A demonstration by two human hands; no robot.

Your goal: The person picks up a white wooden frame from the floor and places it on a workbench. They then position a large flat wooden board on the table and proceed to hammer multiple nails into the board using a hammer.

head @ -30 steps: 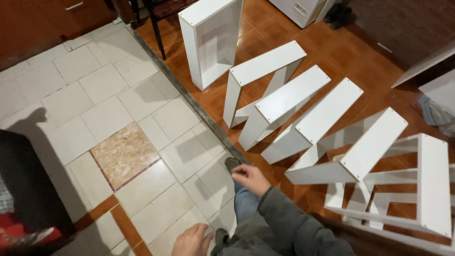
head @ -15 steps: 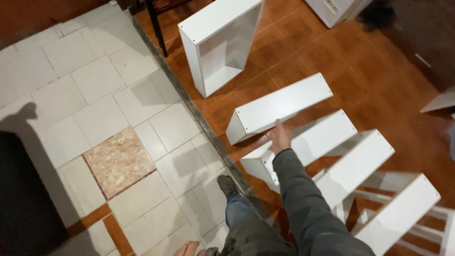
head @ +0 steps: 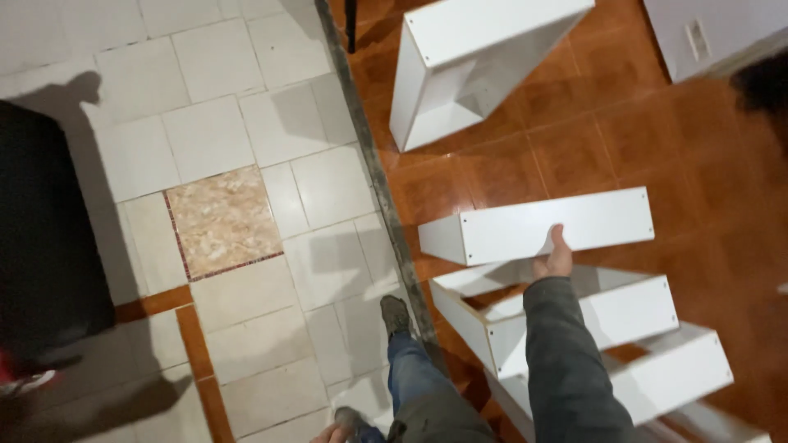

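Note:
My right hand [head: 555, 255] grips the lower edge of a white drawer box [head: 533, 226] standing on its side on the reddish tile floor. Two more white drawer boxes [head: 624, 316] stand in a row right behind it, under my grey sleeve. Only the fingertips of my left hand [head: 335, 433] show at the bottom edge, near my thigh; what they do is hidden. My shoe [head: 396, 314] stands on the white tiles beside the grey floor strip.
A larger white cabinet box [head: 460, 70] lies open-sided on the red floor at the top. A dark chair leg [head: 351, 20] stands near it. A black object [head: 45, 246] fills the left side. A grey threshold strip [head: 373, 164] divides the white tiles from the red ones.
My right hand rose from my knee, reached forward and took hold of the nearest drawer box. The camera moved closer to the row of boxes.

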